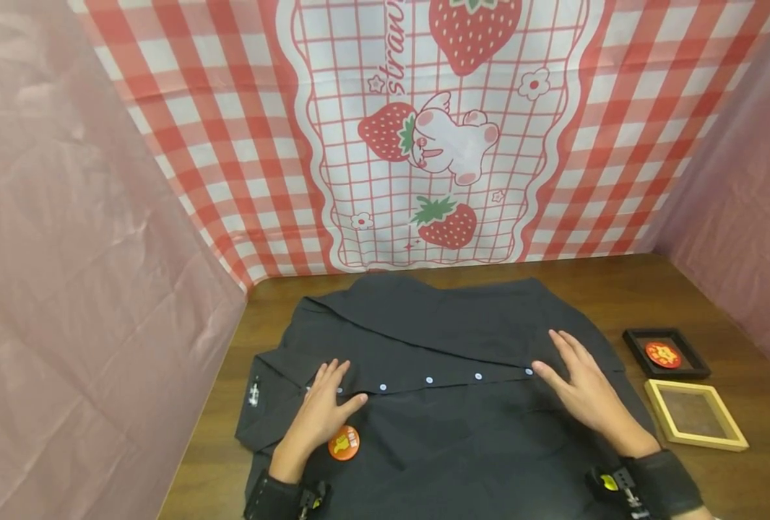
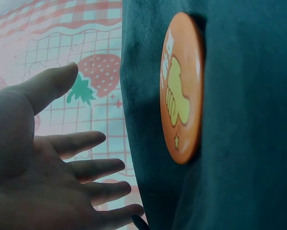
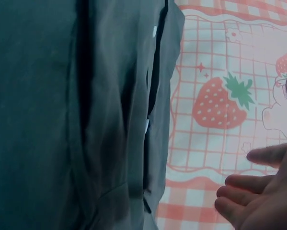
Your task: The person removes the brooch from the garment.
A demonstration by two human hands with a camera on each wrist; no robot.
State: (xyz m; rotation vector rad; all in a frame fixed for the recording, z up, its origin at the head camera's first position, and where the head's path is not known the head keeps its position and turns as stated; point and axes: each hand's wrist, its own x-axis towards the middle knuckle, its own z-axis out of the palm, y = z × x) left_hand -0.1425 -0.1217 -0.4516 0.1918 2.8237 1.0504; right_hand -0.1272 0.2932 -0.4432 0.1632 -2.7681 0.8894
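A dark button-up shirt lies spread on the table, its collar to the left and a row of pale buttons across it. An orange round badge with a yellow thumbs-up hand sits on the shirt near the collar; the left wrist view shows the badge large and side-on. My left hand is over the collar end of the button row, fingers spread, holding nothing. Over the other end of the row is my right hand, its fingers extended and nothing in it. The right wrist view shows the right hand apart from the cloth.
Right of the shirt, a black frame holds a red-orange round badge. Nearer me lies a pale yellow frame. A strawberry-print checked cloth hangs at the back of the wooden table, with pink cloth at both sides.
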